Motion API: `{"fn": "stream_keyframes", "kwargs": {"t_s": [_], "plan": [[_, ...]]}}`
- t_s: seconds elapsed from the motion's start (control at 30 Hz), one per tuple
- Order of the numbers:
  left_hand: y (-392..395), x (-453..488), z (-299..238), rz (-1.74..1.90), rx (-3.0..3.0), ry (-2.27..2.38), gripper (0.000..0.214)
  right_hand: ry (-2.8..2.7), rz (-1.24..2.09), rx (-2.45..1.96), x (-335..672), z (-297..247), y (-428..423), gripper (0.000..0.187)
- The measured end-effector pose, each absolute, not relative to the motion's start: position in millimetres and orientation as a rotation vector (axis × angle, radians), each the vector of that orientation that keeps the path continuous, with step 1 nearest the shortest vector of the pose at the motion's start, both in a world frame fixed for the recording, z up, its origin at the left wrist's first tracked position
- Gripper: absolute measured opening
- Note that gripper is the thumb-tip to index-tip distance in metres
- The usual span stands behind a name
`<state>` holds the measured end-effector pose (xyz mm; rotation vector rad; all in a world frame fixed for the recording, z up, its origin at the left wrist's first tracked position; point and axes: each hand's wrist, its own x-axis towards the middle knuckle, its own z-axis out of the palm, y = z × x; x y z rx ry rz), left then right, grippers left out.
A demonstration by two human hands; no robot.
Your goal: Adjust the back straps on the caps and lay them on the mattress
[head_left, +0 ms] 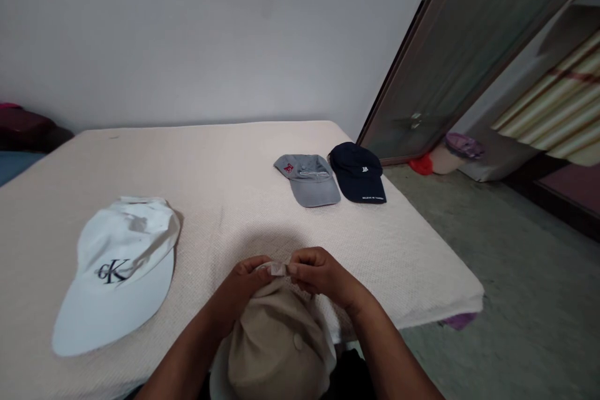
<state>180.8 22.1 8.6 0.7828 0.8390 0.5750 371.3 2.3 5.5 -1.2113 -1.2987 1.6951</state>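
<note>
Your left hand [239,294] and right hand [323,276] are both closed in a pinch at the far edge of the tan cap [269,350], one at each side of a small pale label [278,269]; the cap sits between your forearms, by the near edge of the pale cover [210,169]; for this edge, a light, even pinch with thumbs near the label should help it lie flat without twisting; let the soft crown hang loose; the white cap [134,244] lies well apart on your left, the grey cap [313,190] and navy cap [354,169] farther off, to the right
</note>
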Motion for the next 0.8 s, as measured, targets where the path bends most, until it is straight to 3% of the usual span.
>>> {"fn": "stream_keyframes", "kwargs": {"t_s": [0.43,0.8], "plan": [[21,187,12,0.56,0.784,0.844,0.013,-1.243,1.838,-1.037,371,9,0,0.03],[24,180,26,0.649,0.606,0.784,0.021,-1.134,1.656,-1.045,377,10,-2,0.028]]}}
